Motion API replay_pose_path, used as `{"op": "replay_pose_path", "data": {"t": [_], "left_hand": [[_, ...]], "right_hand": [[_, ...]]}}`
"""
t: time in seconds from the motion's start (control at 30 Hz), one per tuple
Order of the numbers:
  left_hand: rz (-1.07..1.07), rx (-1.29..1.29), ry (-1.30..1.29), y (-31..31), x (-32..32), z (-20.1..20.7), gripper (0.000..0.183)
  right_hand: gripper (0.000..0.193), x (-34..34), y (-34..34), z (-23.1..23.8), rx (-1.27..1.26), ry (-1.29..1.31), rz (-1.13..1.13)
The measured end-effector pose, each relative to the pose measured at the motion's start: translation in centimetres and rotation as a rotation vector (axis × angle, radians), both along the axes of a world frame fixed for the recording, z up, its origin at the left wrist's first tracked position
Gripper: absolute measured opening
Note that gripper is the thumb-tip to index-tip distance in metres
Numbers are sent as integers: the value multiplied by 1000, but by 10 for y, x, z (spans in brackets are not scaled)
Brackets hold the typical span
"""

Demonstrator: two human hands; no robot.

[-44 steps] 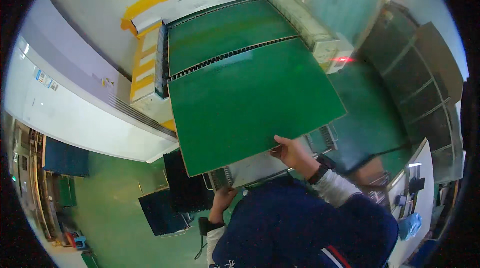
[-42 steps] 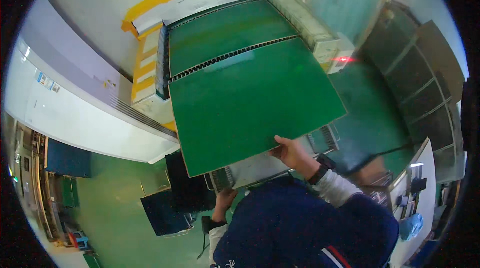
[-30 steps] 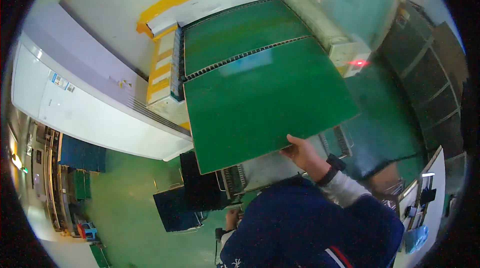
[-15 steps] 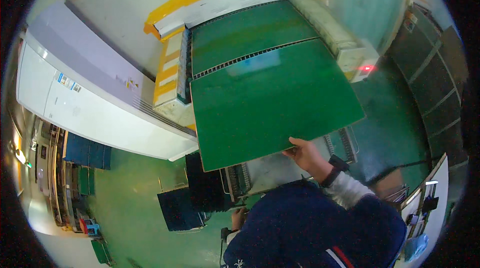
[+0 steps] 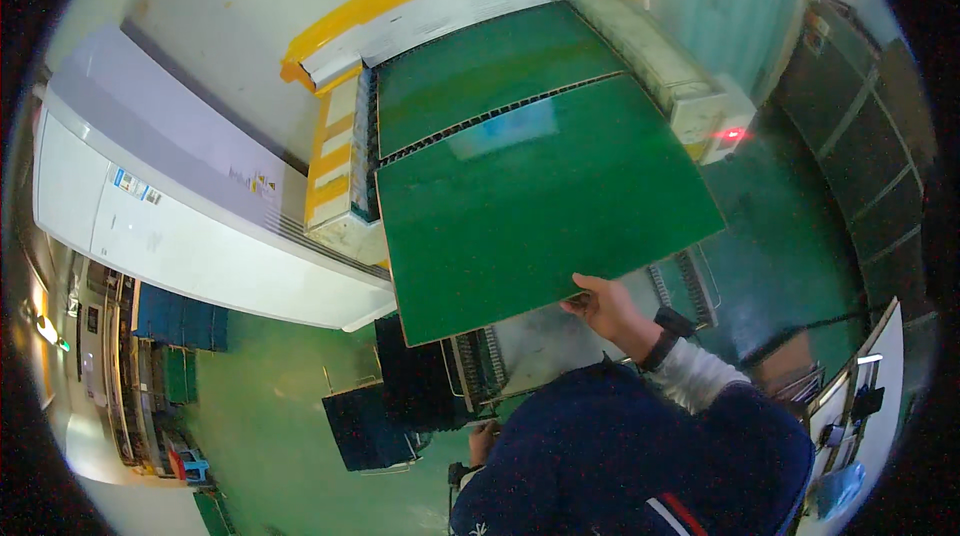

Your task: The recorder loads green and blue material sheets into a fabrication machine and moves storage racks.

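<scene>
A large flat green panel (image 5: 545, 206) with a thin pale edge lies in front of me, tilted in the view. My right hand (image 5: 600, 306) grips its near edge, thumb on top and fingers underneath. The panel's far edge meets the row of black rollers on a conveyor, where a second green panel (image 5: 500, 71) lies flat. Low beside my body, my left hand (image 5: 484, 441) is closed near the frame of a rack; what it holds is hidden. Dark slotted rack sides (image 5: 478, 366) show below the near panel.
Pale side rails (image 5: 655, 51) and a yellow-striped housing (image 5: 332, 156) flank the conveyor, with a red light (image 5: 735, 134) at right. A tall white cabinet (image 5: 200, 246) stands left. Dark panels (image 5: 370, 426) rest below it. A white board (image 5: 865, 416) stands lower right.
The view has shifted slightly, bringing a wall clock in at the top left. My right hand keeps its grip on the near panel, which has barely moved against the conveyor.
</scene>
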State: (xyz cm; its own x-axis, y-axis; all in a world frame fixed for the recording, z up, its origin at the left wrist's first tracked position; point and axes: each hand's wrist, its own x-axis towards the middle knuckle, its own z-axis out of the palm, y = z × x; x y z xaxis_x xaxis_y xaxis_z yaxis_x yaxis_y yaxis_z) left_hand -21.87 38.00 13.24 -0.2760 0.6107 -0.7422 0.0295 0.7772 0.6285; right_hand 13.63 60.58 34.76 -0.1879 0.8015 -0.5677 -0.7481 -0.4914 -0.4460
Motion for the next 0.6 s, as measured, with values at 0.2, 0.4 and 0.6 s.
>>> {"op": "replay_pose_path", "data": {"t": [0.2, 0.4, 0.6], "left_hand": [[49, -46, 4, -3, 0, -7, 27], [47, -73, -28, -10, -9, -27, 29], [-373, 248, 202, -26, -18, -43, 31]], "right_hand": [[15, -2, 7, 0, -29, 53, -88], [16, -3, 14, -1, -21, 46, -89], [15, -4, 20, 1, 14, 17, -82]]}}
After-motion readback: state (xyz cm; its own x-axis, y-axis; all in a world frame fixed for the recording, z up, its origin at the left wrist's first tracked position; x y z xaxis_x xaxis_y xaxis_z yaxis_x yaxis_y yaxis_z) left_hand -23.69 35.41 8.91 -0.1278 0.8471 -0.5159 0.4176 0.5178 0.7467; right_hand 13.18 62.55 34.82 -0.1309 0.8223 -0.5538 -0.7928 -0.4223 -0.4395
